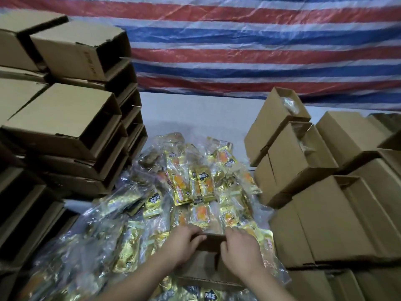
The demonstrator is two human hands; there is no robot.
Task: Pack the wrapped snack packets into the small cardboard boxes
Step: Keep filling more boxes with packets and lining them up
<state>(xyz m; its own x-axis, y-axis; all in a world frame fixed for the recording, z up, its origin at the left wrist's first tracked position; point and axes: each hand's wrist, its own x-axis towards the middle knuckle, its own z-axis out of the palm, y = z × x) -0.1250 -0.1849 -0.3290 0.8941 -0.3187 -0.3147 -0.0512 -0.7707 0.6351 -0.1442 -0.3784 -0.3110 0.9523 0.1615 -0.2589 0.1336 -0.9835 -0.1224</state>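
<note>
Both hands are on one small box [209,257] right in front of me: left hand [181,246] and right hand [242,249] each pinch the far flap [211,241] at its ends, fingers curled over it, so I guess I'm folding it shut. Loads left though: the snack packets [195,187] are heaped just beyond and all around my hands. Filled boxes [314,192] are stacked off my right hand, empty open ones [65,127] off my left. Both stacks crowd close, so elbow room is tight; the only bare surface [195,109] is way past the pile, by the striped tarp [238,40].
</note>
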